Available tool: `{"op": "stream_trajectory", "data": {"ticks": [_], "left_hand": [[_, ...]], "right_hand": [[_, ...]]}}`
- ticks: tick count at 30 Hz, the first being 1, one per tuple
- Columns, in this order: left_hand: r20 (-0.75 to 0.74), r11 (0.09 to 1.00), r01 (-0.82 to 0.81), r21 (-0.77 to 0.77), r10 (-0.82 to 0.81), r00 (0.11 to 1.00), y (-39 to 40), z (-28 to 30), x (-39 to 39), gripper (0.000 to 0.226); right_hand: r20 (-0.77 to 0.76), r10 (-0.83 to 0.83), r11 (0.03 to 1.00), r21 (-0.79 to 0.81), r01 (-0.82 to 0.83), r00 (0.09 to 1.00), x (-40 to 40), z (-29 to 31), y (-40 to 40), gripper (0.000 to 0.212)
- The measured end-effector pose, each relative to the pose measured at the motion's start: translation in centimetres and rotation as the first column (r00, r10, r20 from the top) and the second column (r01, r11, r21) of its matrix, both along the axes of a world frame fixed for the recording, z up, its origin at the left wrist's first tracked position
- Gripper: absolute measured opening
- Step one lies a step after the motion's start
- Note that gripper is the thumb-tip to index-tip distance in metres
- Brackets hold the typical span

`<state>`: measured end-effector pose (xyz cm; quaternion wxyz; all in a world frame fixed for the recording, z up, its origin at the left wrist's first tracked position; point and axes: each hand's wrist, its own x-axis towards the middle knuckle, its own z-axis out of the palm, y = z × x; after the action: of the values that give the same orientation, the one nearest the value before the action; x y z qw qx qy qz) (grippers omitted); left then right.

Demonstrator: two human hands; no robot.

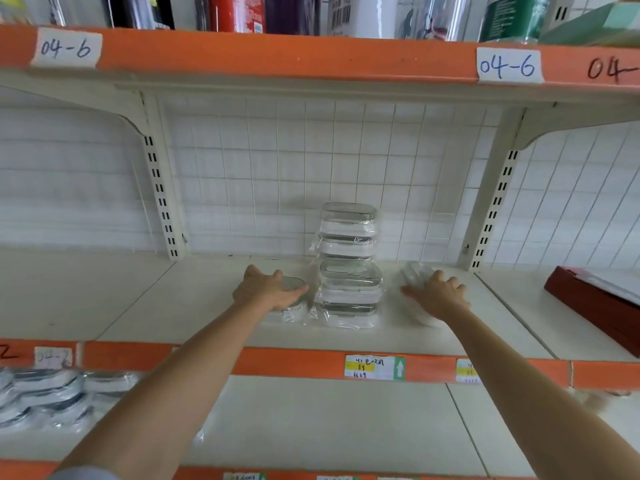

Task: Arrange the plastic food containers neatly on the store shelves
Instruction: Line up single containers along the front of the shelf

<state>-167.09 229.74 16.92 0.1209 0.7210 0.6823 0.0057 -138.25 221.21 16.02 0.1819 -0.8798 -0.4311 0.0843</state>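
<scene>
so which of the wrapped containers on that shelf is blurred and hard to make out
The wrapped container under the right hand, right of the centre stack. It is smeared, while the stack and the container under the left hand look sharp.

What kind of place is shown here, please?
Most likely a shop aisle. The metal shelf has an orange edge strip with a handwritten price tag, a taped label "04-6" marks the shelf above, and wrapped plastic containers stand stacked.

Clear glossy plastic containers [348, 265] in crinkled shiny film stand on a smooth matt cream shelf [180, 306].
</scene>
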Motion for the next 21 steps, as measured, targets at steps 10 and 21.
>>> {"op": "stream_trajectory", "data": {"ticks": [10, 21], "left_hand": [[-0.023, 0.992, 0.099, -0.081, -0.101, 0.995, 1.1, 0.8, -3.3, 0.046], [0.091, 0.986, -0.057, 0.156, 0.044, 0.995, -1.1, -1.6, -4.9, 0.077]], "right_hand": [[0.066, 0.623, 0.741, 0.270, -0.615, 0.779, -4.9, 6.2, 0.5, 0.074], [0.243, 0.655, 0.752, -0.106, -0.651, 0.716, -6.8, 6.0, 3.3, 0.070]]}}
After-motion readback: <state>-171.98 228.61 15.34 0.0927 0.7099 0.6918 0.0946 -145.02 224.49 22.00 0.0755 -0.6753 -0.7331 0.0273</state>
